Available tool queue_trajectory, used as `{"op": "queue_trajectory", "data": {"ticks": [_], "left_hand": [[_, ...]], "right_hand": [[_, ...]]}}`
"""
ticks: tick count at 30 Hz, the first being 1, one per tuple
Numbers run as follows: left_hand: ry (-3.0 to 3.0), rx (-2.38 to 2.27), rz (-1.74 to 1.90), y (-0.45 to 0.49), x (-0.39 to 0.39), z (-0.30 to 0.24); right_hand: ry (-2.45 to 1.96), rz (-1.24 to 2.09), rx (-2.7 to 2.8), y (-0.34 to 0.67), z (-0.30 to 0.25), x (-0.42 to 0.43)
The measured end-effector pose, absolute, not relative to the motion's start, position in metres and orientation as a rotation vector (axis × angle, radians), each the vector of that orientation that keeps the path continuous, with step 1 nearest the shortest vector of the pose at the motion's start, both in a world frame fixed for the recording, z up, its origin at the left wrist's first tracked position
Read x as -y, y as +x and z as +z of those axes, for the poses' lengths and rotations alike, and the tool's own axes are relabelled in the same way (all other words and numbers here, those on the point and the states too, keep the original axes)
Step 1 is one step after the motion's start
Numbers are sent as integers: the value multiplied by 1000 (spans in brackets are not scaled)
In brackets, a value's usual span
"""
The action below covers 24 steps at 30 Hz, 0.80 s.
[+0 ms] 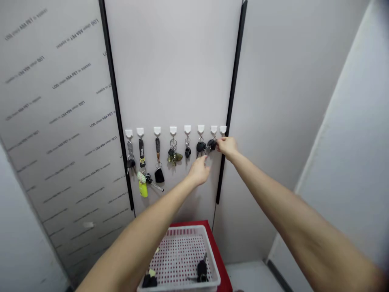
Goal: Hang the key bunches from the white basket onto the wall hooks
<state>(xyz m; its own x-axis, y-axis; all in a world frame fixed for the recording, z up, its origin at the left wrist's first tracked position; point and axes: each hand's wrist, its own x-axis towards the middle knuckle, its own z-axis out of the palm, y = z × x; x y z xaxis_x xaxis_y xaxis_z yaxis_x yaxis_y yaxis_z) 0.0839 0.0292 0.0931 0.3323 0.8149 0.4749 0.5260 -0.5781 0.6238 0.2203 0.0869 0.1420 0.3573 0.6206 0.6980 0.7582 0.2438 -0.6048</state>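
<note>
A row of white adhesive hooks (187, 129) runs along a pale wall panel, most with key sets hanging from them. At the right end, my right hand (227, 147) has its fingers pinched at the edge of a bunch of black-headed keys (212, 144) under the second hook from the right. Just below, my left hand (199, 170) reaches up, thumb apart from the fingers, its fingertips close to a key blade; whether they touch it I cannot tell. Another black-headed key set (200, 147) hangs directly left of that bunch. My right hand partly covers the space under the last hook (223, 129).
Below stands a white perforated basket (215, 265) on a red surface (219, 259), with black keys (202, 269) inside. Further left hang a bunch of brass-coloured keys (174, 156), a black fob (159, 175) and a neon yellow tag (143, 189). Black vertical strips (232, 97) edge the panel.
</note>
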Motion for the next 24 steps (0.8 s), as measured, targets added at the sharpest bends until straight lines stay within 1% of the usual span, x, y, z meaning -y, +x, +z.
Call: {"op": "queue_trajectory", "data": {"ticks": [3, 5, 6, 9, 10, 11, 13, 15, 16, 20, 24], "left_hand": [[2204, -1189, 961, 62, -17, 36], [2202, -1221, 754, 46, -3, -11], [2205, -1229, 629, 38, 5, -34], [2232, -1183, 241, 22, 29, -90], [2255, -1168, 162, 21, 36, -102], [2286, -1169, 122, 20, 41, -111], [2340, -1216, 135, 22, 46, -122], [2354, -1278, 166, 25, 48, -126], [2343, -1301, 161, 25, 47, -126], [2303, -1296, 171, 20, 45, -125], [2239, -1160, 189, 11, 48, -122]], "right_hand": [[-1469, -230, 1305, 213, 107, -60], [-1477, -194, 1540, 204, 71, -36], [-1489, -102, 1736, 198, 50, -22], [-1467, 327, 2421, 178, -14, 19], [-1442, 409, 2613, 173, -33, 31], [-1449, 414, 2758, 168, -50, 41], [-1479, 268, 2940, 161, -76, 53], [-1484, 104, 2997, 158, -89, 57], [-1467, 74, 3000, 157, -91, 58], [-1400, 178, 2964, 157, -91, 61], [-1300, 128, 2925, 155, -96, 62]]}}
